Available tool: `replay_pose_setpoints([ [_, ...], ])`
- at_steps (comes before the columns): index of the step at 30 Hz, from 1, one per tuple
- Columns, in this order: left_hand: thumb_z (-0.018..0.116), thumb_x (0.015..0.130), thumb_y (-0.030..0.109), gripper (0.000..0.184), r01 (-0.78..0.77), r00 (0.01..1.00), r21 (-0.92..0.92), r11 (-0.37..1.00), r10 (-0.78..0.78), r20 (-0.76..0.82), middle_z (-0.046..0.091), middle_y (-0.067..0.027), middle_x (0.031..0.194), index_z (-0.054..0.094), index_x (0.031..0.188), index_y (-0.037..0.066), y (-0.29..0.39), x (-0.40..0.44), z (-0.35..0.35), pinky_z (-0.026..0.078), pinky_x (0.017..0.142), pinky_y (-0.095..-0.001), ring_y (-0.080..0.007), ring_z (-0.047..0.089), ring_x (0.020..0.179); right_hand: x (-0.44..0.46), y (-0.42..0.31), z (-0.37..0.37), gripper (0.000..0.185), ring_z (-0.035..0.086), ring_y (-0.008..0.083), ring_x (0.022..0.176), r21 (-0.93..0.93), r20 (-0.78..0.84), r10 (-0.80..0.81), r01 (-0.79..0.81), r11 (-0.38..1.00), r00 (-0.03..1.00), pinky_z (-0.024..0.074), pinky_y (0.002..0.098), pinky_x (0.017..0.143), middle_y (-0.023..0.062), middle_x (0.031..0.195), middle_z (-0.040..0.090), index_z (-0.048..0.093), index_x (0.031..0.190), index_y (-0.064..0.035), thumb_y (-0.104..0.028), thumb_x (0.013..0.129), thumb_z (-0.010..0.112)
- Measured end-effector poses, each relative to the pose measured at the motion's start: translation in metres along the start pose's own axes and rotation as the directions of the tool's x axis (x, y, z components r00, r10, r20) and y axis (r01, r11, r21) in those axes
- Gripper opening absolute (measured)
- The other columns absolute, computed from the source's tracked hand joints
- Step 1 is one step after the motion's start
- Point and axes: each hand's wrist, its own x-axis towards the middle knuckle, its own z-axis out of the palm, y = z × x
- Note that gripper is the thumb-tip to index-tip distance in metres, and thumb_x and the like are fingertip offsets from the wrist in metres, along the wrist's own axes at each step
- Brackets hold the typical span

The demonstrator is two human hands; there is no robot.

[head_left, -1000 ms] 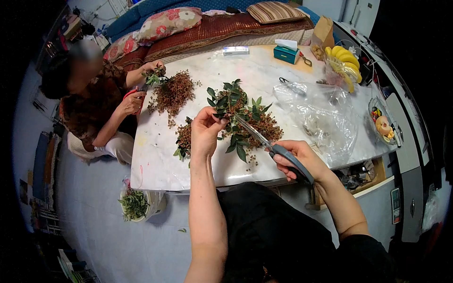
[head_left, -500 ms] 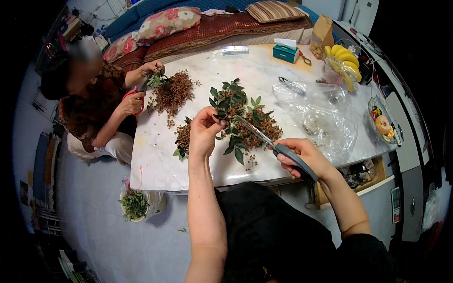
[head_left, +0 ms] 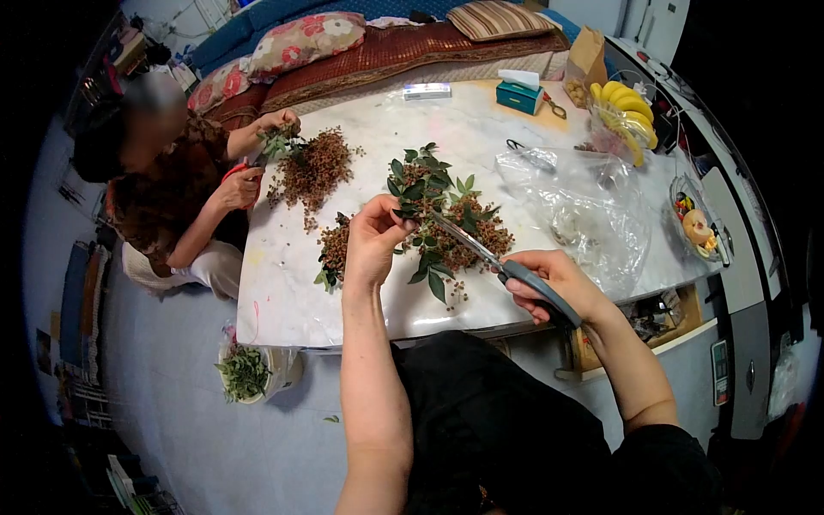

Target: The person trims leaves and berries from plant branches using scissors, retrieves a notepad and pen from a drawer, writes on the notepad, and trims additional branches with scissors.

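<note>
Grey-handled scissors shifted slightly right since the first frame; leafy sprig also nudged right. Left hand pinches the sprig between thumb and fingers, over the tabletop. Right hand curled round the scissor handles, blades angled to the sprig; cannot tell whether they touch it. Berry clusters lie just beside, on the tabletop. Co-worker, at left, holds red-handled scissors.

From left hand: lane at 12 o'clock, between berry pile at 11 and leafy sprigs at 2. Small bunch blocks 9.
</note>
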Motion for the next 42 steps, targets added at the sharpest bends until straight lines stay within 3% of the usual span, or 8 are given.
replay_pose_setpoints([
  [9,0.058,0.074,-0.016,0.023,0.013,1.0,0.026,1.0,-0.012,-0.007,0.053,0.0005,0.081,0.051,0.079,0.006,0.0,0.001,0.004,0.044,0.074,-0.0227,-0.0087,0.052,0.076,0.002,0.002,0.002,0.036,0.044,0.0047,0.041,-0.064,-0.029,-0.038,0.036,0.997,0.999,0.0346,0.0204,0.039,-0.0022,0.056,0.05,0.054,0.113,0.0039,-0.017,0.086,0.065],
  [17,0.057,0.072,-0.016,0.024,0.052,0.998,-0.118,0.992,-0.056,-0.025,0.056,0.0008,0.082,0.053,0.081,0.005,-0.005,0.003,0.006,0.044,0.07,-0.0196,-0.0073,0.052,0.073,0.004,0.006,0.003,0.034,0.043,0.0045,0.041,-0.209,-0.078,-0.128,0.11,0.972,0.989,0.0331,0.0208,0.039,-0.0039,0.056,0.05,0.055,0.113,0.0036,-0.016,0.087,0.064],
  [21,0.059,0.074,-0.014,0.022,0.063,0.995,-0.136,0.989,-0.072,-0.062,0.056,0.0013,0.081,0.053,0.081,0.006,-0.006,0.003,0.003,0.046,0.071,-0.0202,-0.0077,0.056,0.077,0.006,0.011,-0.001,0.034,0.044,0.0048,0.042,-0.024,-0.154,-0.129,0.127,0.992,0.98,0.0346,0.02,0.039,-0.0028,0.058,0.049,0.055,0.113,0.0029,-0.017,0.087,0.065],
  [27,0.061,0.08,-0.01,0.018,0.057,0.988,-0.462,0.885,-0.116,-0.102,0.059,-0.0071,0.095,0.053,0.086,0.005,-0.004,0.002,-0.002,0.057,0.078,-0.0267,-0.0184,0.063,0.086,0.017,0.023,-0.017,0.039,0.044,0.005,0.042,-0.004,-0.226,-0.048,0.049,0.999,0.973,0.0368,0.019,0.039,-0.0005,0.059,0.049,0.054,0.114,0.0052,-0.021,0.087,0.065],
  [36,0.055,0.082,-0.015,0.013,0.071,0.954,-0.651,0.755,-0.243,-0.178,0.062,-0.0133,0.093,0.057,0.084,-0.002,-0.013,0.002,-0.012,0.055,0.088,-0.0321,-0.0269,0.062,0.098,0.036,0.066,-0.024,0.041,0.044,0.0058,0.043,-0.079,-0.279,-0.042,0.021,0.997,0.959,0.0386,0.0224,0.041,-0.0011,0.057,0.05,0.056,0.112,0.0064,-0.022,0.085,0.066],
  [38,0.056,0.082,-0.014,0.013,0.063,0.939,-0.651,0.756,-0.266,-0.218,0.062,-0.0129,0.093,0.057,0.083,-0.002,-0.012,0.0,-0.011,0.055,0.088,-0.0327,-0.0273,0.062,0.099,0.043,0.081,-0.027,0.043,0.047,0.0087,0.046,-0.335,-0.314,-0.176,0.065,0.94,0.933,0.0418,0.0267,0.047,0.0012,0.056,0.051,0.058,0.112,0.0032,-0.027,0.083,0.068],
  [39,0.059,0.081,-0.012,0.013,0.063,0.948,-0.631,0.773,-0.243,-0.203,0.062,-0.0118,0.092,0.057,0.084,0.001,-0.011,0.0,-0.011,0.057,0.085,-0.0321,-0.0259,0.063,0.096,0.047,0.083,-0.028,0.042,0.056,0.019,0.052,-0.666,-0.372,-0.271,-0.052,0.744,0.888,0.0452,0.0345,0.055,0.0075,0.059,0.057,0.059,0.111,-0.0022,-0.03,0.08,0.067],
  [42,0.062,0.079,-0.009,0.016,-0.004,0.983,-0.521,0.854,-0.092,-0.159,0.062,-0.0104,0.092,0.056,0.087,0.003,-0.002,-0.01,-0.013,0.057,0.079,-0.0312,-0.0244,0.064,0.091,0.046,0.087,-0.021,0.04,0.061,0.0296,0.064,-0.798,-0.394,-0.401,-0.091,0.596,0.827,0.0465,0.0406,0.061,0.0128,0.068,0.062,0.06,0.112,-0.0065,-0.029,0.079,0.064],
])
